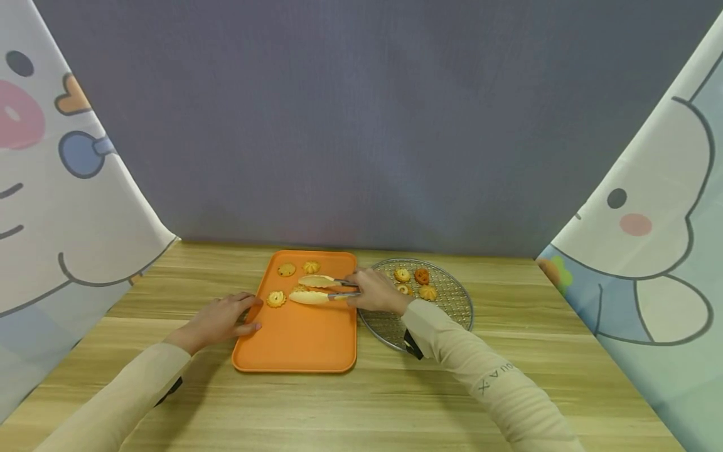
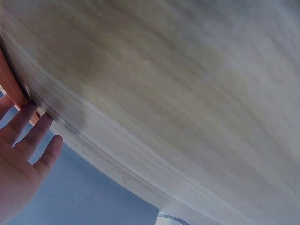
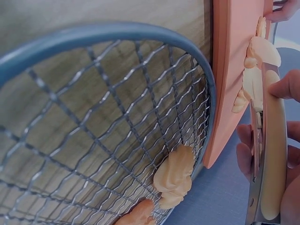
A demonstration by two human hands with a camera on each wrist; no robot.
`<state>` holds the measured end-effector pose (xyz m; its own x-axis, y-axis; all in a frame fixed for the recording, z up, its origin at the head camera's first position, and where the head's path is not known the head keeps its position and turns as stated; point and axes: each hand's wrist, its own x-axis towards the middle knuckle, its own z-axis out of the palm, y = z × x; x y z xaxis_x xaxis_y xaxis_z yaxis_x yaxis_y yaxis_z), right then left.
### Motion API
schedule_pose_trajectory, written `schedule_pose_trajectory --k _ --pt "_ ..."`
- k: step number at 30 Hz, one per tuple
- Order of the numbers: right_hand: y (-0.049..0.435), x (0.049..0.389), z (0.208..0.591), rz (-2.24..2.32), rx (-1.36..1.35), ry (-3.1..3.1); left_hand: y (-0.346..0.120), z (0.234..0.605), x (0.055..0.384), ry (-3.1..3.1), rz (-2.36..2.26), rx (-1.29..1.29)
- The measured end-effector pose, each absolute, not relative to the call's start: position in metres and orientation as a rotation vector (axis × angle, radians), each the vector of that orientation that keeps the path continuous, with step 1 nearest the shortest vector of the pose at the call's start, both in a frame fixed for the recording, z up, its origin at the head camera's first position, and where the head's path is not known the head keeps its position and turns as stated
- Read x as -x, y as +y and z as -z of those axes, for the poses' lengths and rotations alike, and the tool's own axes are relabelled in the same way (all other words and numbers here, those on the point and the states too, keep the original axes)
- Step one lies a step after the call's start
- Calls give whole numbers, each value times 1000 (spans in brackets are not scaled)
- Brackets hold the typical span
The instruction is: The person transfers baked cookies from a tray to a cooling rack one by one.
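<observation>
Pale sleeves (image 1: 497, 392) run up from the lower corners of the head view, the one at lower right bearing dark lettering. Near the centre of the frame, a pair of tongs (image 1: 309, 298) lies level over the upper part of an orange tray (image 1: 296, 345), pale tips pointing left. The right hand (image 1: 377, 290) holds the tongs' handles, thumb and fingers curled round them. The two tips stand apart, with a partly hidden cookie (image 1: 305, 288) between them; whether they grip it cannot be told.

Three more cookies surround the tips on the tray: a round speckled cookie (image 1: 286, 270) at upper left, a ridged cookie (image 1: 311, 267) at upper middle and a swirled cookie (image 1: 276, 299) at left. At the tray's left rim rests the left hand (image 1: 226, 319), its fingers loosely spread and touching the edge.

Just right of the tray sits a round wire rack (image 1: 454, 304), partly covered by the right forearm, carrying four cookies, among them a reddish-brown cookie (image 1: 422, 276).

Everything stands on a wood-grain worktop (image 1: 271, 408). Behind it rises a grey-blue backdrop (image 1: 361, 125), flanked at both frame edges by cartoon-printed panels (image 1: 649, 207).
</observation>
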<state>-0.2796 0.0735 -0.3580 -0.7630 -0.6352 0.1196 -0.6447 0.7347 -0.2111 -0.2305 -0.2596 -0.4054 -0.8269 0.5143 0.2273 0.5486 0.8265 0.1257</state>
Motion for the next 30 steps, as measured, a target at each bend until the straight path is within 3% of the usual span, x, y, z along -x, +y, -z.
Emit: schedule_pose_trajectory --k 30 --pt "79 279 354 -367 -1113 -2853 -258 403 230 -2836 267 830"
